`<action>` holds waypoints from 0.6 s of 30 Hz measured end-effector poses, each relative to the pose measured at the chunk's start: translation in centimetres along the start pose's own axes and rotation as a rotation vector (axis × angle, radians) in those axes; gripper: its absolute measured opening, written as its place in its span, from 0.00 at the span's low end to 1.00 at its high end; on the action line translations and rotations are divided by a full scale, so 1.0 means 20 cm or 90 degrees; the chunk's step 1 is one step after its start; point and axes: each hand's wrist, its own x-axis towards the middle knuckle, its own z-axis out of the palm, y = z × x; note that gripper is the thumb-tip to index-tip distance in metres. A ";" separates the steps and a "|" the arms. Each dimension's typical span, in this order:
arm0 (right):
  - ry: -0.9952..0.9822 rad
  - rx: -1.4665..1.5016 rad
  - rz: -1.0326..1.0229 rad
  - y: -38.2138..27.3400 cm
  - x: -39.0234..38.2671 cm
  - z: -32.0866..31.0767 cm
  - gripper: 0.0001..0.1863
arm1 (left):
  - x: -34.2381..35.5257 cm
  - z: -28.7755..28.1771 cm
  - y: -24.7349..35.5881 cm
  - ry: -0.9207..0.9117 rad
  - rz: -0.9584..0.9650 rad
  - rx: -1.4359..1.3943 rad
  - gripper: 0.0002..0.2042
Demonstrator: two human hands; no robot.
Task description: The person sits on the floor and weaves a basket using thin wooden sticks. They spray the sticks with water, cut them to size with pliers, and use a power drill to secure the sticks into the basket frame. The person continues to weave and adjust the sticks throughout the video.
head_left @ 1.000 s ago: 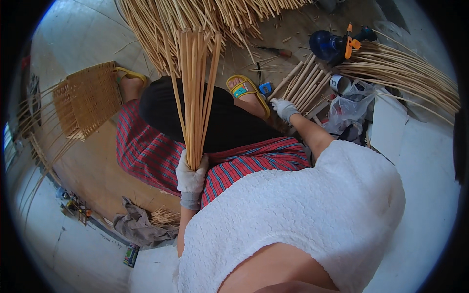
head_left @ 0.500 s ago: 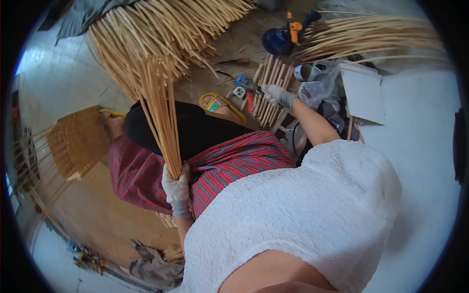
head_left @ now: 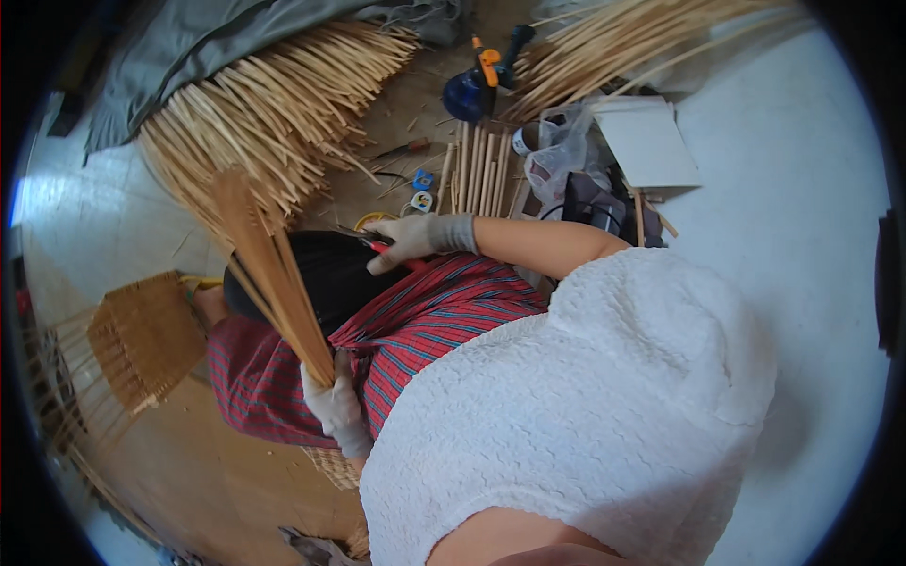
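Observation:
A bundle of long thin rattan-like sticks (head_left: 274,292) slants up from my left hand (head_left: 332,406), whose gloved fingers are wrapped round its lower end. The upper end fans out, blurred, in front of a large pile of similar sticks (head_left: 283,104). Over my lap, my gloved right hand (head_left: 408,241) is closed on red-handled shears (head_left: 379,247). Their dark jaws point left toward the bundle without touching it. Part of the handles is hidden by the glove, and the jaws are too small to read clearly.
Grey cloth (head_left: 217,47) covers part of the pile. Beyond my right arm lie short sticks (head_left: 479,170), a blue spray bottle (head_left: 467,94), a plastic bag (head_left: 557,156) and a white board (head_left: 651,141). A woven panel (head_left: 142,335) with loose strands stands at left.
My right hand has come left and nearer, from above the short sticks to over my lap, bringing the shears. My left hand stays on the bundle, which leans more left. The view has shifted.

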 end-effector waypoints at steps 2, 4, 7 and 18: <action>0.099 0.058 0.021 -0.03 0.10 -0.01 0.47 | -0.07 -0.07 0.03 -0.014 -0.073 -0.029 0.13; 0.244 0.027 -0.074 -0.17 0.22 0.02 0.39 | -0.14 -0.16 0.04 -0.037 -0.173 -0.036 0.14; 0.080 0.423 -0.313 -0.63 0.40 0.14 0.32 | -0.20 -0.26 0.03 -0.204 -0.039 -0.053 0.20; -0.010 -0.019 -0.586 -1.53 0.31 0.51 0.26 | -0.07 -0.30 0.24 -0.379 0.158 -0.186 0.26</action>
